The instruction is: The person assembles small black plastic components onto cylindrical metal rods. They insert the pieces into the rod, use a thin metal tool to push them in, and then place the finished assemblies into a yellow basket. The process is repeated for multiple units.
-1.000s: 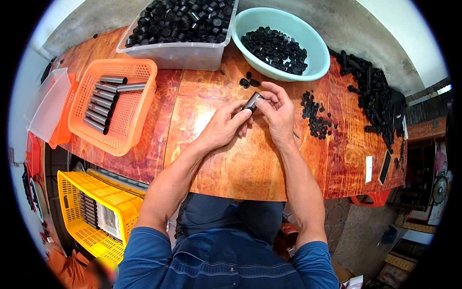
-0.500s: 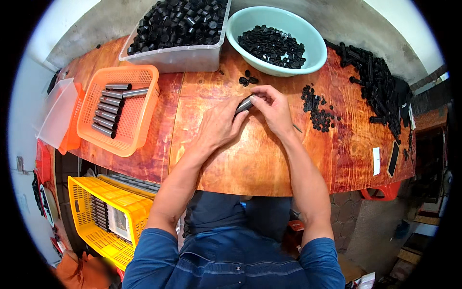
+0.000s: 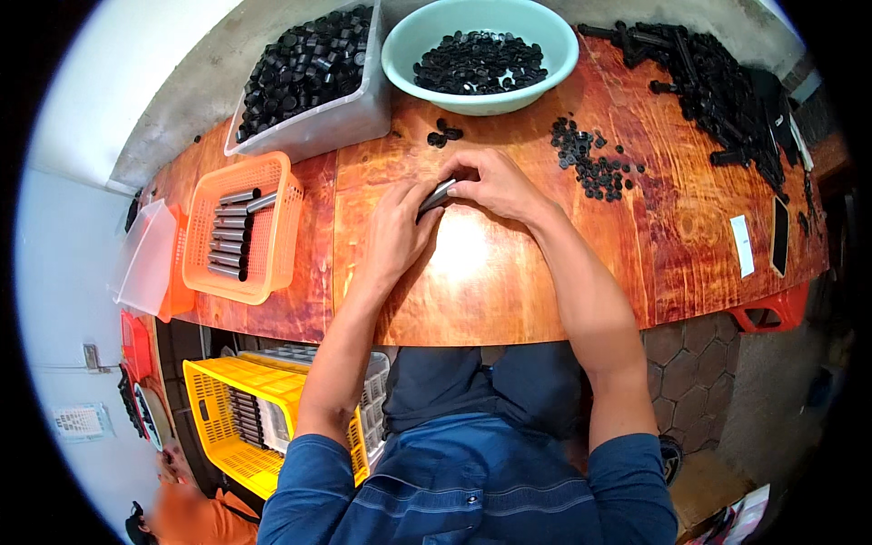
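Hands meet at the middle of the wooden table (image 3: pixel 509 291): the left hand (image 3: pixel 395 227) and right hand (image 3: pixel 495 182) are both closed on one short grey metal tube (image 3: pixel 436 195), held tilted just above the tabletop between them. Left of the grip, an orange basket (image 3: pixel 282 236) holds about ten similar tubes, seemingly finished ones. Beyond the grip, a few loose black caps (image 3: pixel 443 134), a teal bowl (image 3: pixel 400 54) and a clear bin (image 3: pixel 350 118) remain well stocked, so much work seems left.
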`<state>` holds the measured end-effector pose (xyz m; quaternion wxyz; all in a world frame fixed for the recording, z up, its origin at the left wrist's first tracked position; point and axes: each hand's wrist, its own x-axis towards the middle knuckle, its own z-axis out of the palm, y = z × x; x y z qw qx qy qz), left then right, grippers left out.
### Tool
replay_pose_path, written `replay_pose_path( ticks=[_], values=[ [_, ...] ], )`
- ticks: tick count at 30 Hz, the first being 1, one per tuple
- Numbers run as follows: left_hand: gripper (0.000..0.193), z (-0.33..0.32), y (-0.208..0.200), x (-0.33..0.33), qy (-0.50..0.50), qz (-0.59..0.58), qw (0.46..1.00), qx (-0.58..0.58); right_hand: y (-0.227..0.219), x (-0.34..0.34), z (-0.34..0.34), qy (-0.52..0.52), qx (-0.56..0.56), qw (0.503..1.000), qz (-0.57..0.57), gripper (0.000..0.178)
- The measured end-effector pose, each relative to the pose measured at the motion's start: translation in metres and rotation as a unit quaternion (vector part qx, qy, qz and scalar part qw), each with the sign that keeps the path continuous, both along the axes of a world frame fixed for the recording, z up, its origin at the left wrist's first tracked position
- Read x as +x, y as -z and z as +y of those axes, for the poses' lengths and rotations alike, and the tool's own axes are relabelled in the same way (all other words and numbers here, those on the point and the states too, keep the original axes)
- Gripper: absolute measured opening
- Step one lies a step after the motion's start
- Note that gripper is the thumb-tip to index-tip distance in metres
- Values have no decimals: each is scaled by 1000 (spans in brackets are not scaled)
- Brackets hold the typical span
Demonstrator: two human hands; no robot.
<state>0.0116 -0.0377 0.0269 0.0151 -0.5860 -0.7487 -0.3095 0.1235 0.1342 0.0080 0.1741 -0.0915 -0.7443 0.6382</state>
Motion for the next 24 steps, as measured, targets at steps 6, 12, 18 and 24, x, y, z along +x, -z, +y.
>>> replay_pose_path(
  ticks=[6,12,18,24],
  values=[
    [35,-4,9,-2,27,23,999,18,4,3,8,-7,62,998,14,19],
    [31,-3,-12,-6,6,-69,994,-84,1,5,13,-14,96,995,-7,19],
    [28,-2,-13,-4,-1,-44,996,-76,0,4,9,5,75,997,-24,16],
    [29,-3,-9,-5,27,-14,999,-42,3,0,9,8,90,996,-24,14]
  ],
)
